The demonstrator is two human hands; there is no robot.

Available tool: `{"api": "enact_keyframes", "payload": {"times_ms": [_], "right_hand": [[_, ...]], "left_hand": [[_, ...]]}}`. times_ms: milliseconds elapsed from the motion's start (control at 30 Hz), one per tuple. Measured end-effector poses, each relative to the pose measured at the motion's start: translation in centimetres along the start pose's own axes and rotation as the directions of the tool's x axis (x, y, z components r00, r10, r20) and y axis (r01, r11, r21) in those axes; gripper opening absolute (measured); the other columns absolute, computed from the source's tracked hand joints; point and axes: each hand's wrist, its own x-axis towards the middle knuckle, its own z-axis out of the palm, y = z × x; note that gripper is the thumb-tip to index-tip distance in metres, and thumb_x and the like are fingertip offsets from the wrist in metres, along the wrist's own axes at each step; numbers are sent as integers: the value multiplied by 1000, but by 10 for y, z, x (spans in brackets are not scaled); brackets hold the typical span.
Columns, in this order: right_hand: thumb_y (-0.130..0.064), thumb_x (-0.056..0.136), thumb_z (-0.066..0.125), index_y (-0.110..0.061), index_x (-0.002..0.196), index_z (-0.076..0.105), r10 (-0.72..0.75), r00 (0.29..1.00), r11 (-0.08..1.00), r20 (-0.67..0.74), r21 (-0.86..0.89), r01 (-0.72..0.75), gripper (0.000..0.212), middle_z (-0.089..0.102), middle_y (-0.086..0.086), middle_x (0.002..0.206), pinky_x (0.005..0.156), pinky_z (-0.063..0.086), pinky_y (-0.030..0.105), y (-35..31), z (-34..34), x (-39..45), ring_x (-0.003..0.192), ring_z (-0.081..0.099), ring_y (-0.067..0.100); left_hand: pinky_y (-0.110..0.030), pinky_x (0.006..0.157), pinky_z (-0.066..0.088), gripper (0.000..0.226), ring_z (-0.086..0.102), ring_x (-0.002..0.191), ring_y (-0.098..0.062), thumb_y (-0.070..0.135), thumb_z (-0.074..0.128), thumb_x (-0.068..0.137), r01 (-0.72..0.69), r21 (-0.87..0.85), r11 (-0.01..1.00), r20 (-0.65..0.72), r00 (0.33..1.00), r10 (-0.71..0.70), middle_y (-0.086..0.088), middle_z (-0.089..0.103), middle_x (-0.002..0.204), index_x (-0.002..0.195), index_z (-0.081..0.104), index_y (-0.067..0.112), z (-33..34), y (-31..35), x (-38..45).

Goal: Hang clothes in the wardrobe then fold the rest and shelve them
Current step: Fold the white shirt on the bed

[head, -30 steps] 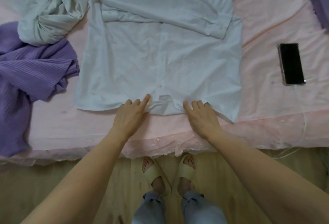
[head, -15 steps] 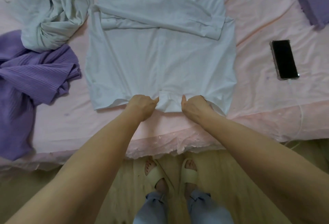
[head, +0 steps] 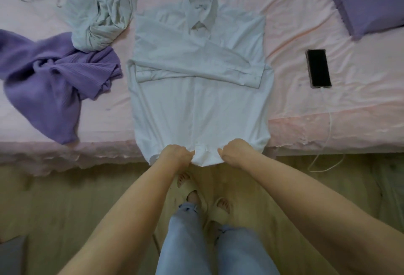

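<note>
Purple garment [head: 50, 82]: crumpled on bed [head: 306, 16], unfolded.
Pale green garment [head: 102, 16]: heaped, unfolded.
White shirt [head: 196, 99]: flat on bed, sleeves crossed; hem overhangs the edge; fold judged half done.
Left hand [head: 176, 154]: fingers curled, pinching hem.
Right hand [head: 235, 151]: likewise.
Collar label: illegible.
Phone [head: 318, 68]: right, cabled.

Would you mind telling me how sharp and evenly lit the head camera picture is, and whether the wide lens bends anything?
Head view: light is soft and flat, with no hard shadows or glare on the white shirt; the phone screen is plain black. The bed edge looks slightly bent by the lens. Both the left hand and the right hand look soft, as do the forearms.
</note>
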Motion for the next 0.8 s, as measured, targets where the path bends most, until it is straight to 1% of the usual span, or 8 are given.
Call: {"api": "enact_keyframes", "payload": {"times_ms": [167, 267, 367, 500, 567, 633, 733, 800], "right_hand": [[-5, 98, 37, -6, 112, 61, -137, 990, 990, 45, -12, 137, 28, 65, 9, 107, 67, 39, 32, -41, 8, -56, 94, 62, 26], [-6, 97, 38, -7, 110, 62, -123, 992, 992, 29, -20, 123, 27, 65, 9, 108, 69, 41, 32, -37, -1, -74, 91, 61, 25], [-7, 97, 39, -8, 115, 58, -16, 998, 1000, -58, 22, 17, 26, 62, 9, 114, 72, 40, 32, -11, -25, -88, 102, 60, 27], [-4, 93, 42, -9, 114, 54, 224, 951, 971, -213, 139, -197, 24, 61, 11, 114, 72, 40, 35, 37, -56, -91, 103, 60, 30], [2, 89, 42, -12, 104, 54, 373, 896, 916, -241, 251, -314, 24, 62, 13, 111, 69, 40, 35, 59, -70, -81, 99, 61, 32], [5, 87, 40, -9, 107, 56, 501, 835, 841, -229, 358, -406, 29, 62, 13, 110, 69, 39, 37, 83, -88, -62, 100, 60, 33], [8, 86, 43, -7, 106, 58, 584, 778, 790, -232, 383, -479, 29, 64, 10, 105, 70, 37, 35, 115, -112, -26, 96, 62, 31], [7, 86, 45, -8, 107, 57, 613, 748, 774, -254, 382, -505, 28, 65, 9, 105, 78, 39, 37, 135, -127, -3, 97, 62, 30]], "left_hand": [[-34, 83, 43, 49, 56, 112, -30, 12, 35, 100, -60, 21, 998, 68, 996, 58, -12, 56, 126, 148, 28, 18, 18, 50, -60], [-33, 82, 43, 52, 56, 113, -28, 12, 38, 99, -30, 28, 999, 46, 999, 29, -10, 55, 128, 149, 26, 20, 8, 54, -78], [-34, 84, 43, 47, 55, 116, -28, 22, 34, 102, 29, -24, 999, -86, 996, -30, -11, 54, 132, 148, 27, 19, -16, 38, -84], [-33, 65, 39, 39, 61, 96, -30, 19, 34, 100, 113, -96, 989, -369, 919, -141, -8, 63, 107, 139, 39, 21, -55, 5, -82], [-32, 62, 35, 41, 62, 94, -32, 14, 36, 98, 145, -119, 982, -434, 882, -183, -9, 65, 105, 138, 39, 23, -73, -11, -75], [-32, 62, 34, 42, 62, 93, -33, 11, 37, 97, 171, -128, 977, -488, 847, -212, -10, 65, 105, 138, 39, 22, -94, -34, -57], [-32, 63, 33, 50, 64, 92, -33, 8, 36, 96, 207, -124, 970, -533, 811, -241, -9, 66, 105, 143, 34, 25, -125, -75, -24], [-31, 64, 33, 53, 64, 93, -33, 8, 36, 95, 213, -126, 969, -563, 789, -247, -9, 66, 105, 145, 31, 26, -143, -104, 0]]}}
